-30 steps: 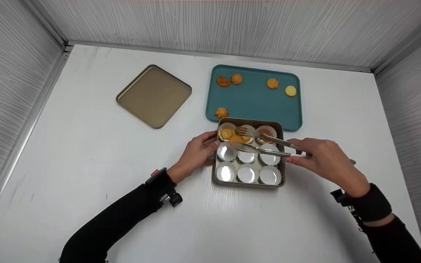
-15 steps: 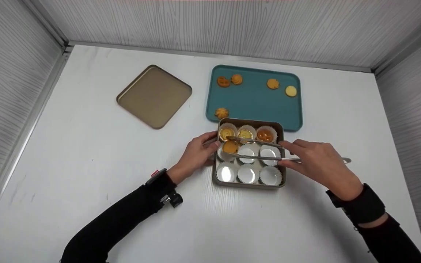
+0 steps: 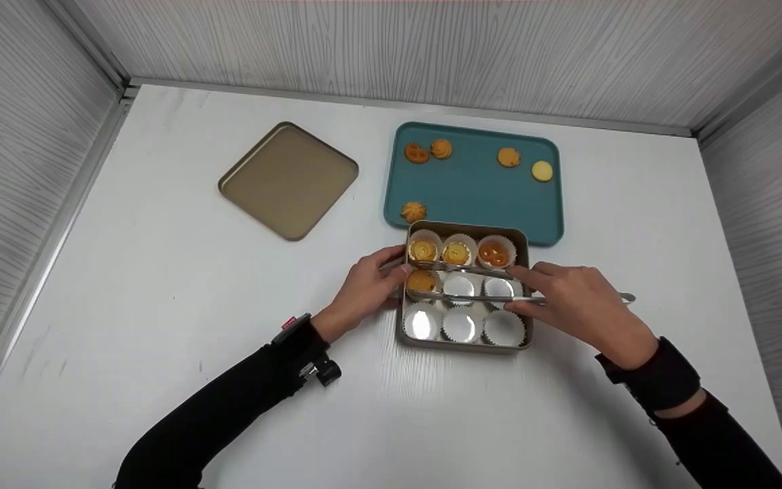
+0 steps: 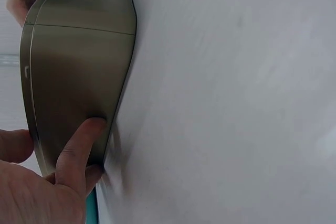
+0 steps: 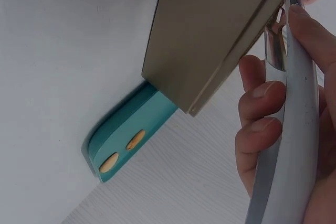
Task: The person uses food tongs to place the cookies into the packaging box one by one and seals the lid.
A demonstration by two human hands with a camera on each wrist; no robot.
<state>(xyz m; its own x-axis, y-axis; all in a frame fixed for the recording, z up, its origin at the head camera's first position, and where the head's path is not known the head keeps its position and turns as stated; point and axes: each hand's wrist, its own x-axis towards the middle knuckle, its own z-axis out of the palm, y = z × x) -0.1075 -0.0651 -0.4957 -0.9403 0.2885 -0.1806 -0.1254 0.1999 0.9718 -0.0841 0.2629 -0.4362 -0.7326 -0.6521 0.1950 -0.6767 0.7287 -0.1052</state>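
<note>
A rectangular brown-gold tin (image 3: 460,346) holds rows of white paper cups. My left hand (image 3: 367,285) holds its left side, thumb at the rim and fingers against the outer wall, as the left wrist view (image 4: 68,177) shows. In my right hand (image 3: 571,299) are metal tongs with white handles (image 5: 299,119). Their two arms reach leftward across the tin, one either side of a round golden cookie (image 3: 422,280) in the left cup of the middle row. Swirled yellow cookies (image 3: 457,253) fill the back-left and back-middle cups; a brown pretzel-shaped cookie (image 3: 493,255) lies in the back-right one.
Behind the tin, close against it, lies a teal tray (image 3: 479,190) bearing several cookies, including a pale round one (image 3: 542,171) and a star-shaped one (image 3: 413,211). A bare gold-brown square tray (image 3: 289,180) lies at the back left. Grey panels (image 3: 404,54) border the white table.
The tongs have carried the round cookie left and forward from the back row into the middle row's left cup. My right hand moved left with them; my left hand stayed at the tin.
</note>
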